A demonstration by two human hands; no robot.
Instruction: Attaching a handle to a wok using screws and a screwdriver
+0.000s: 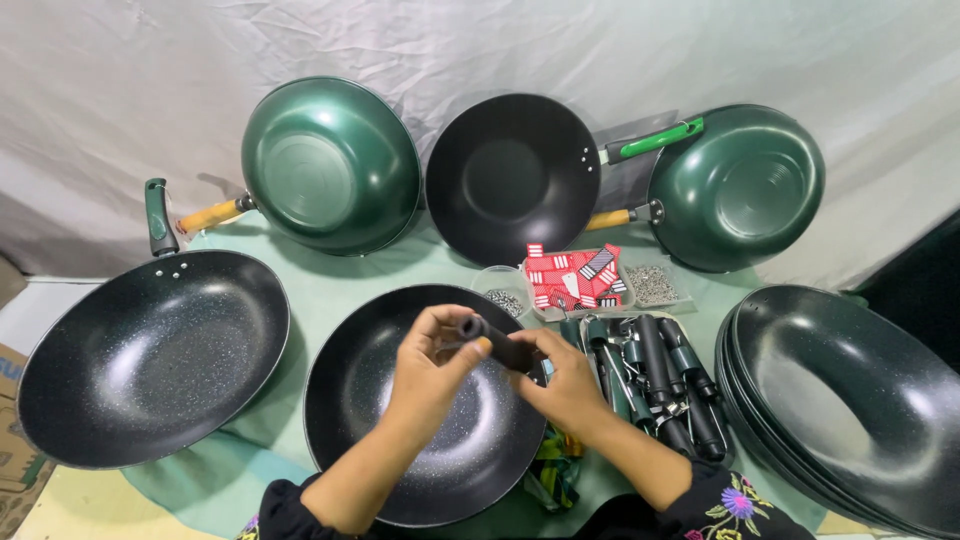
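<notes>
Both hands, left hand [432, 352] and right hand [562, 375], fingers pinching a black pan handle [497, 343] above a handleless speckled pan [425, 400]; handle not yet attached.

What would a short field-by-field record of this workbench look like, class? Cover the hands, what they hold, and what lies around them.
left hand: pinches one end of the dark handle
right hand: grips the other end
dark handle: held above the speckled pan
speckled pan: on the table, no handle fitted
tray of handles: beside the right hand
stack of pans: far right
</notes>
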